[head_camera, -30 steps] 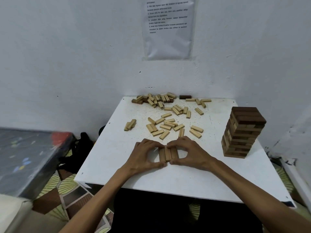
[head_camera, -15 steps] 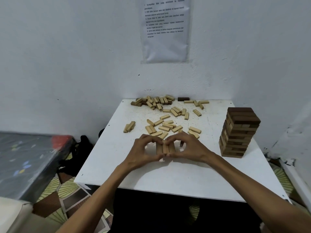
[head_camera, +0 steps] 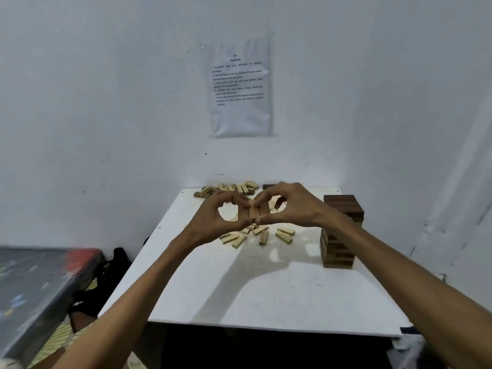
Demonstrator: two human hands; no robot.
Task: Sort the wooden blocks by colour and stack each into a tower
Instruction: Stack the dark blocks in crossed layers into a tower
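Note:
Three light wooden blocks (head_camera: pixel 253 211) sit side by side as one row, raised above the white table (head_camera: pixel 266 288). My left hand (head_camera: pixel 221 222) pinches the row from the left and my right hand (head_camera: pixel 290 209) pinches it from the right, thumbs below and fingers on top. Loose light blocks (head_camera: pixel 262 234) lie scattered on the table beneath my hands. More light blocks (head_camera: pixel 229 188) are piled at the table's far edge, with one dark block (head_camera: pixel 267 186) beside them. A tower of dark blocks (head_camera: pixel 342 230) stands at the table's right side.
The table stands in a corner of white walls, with a printed sheet (head_camera: pixel 241 87) taped above it. A dark padded surface with a red patch (head_camera: pixel 40 283) lies to the left, and a black bag (head_camera: pixel 117 265) sits on the floor between it and the table.
Both hands have lifted the row of three light blocks off the table and carried it up and away from me. The camera has tilted upward.

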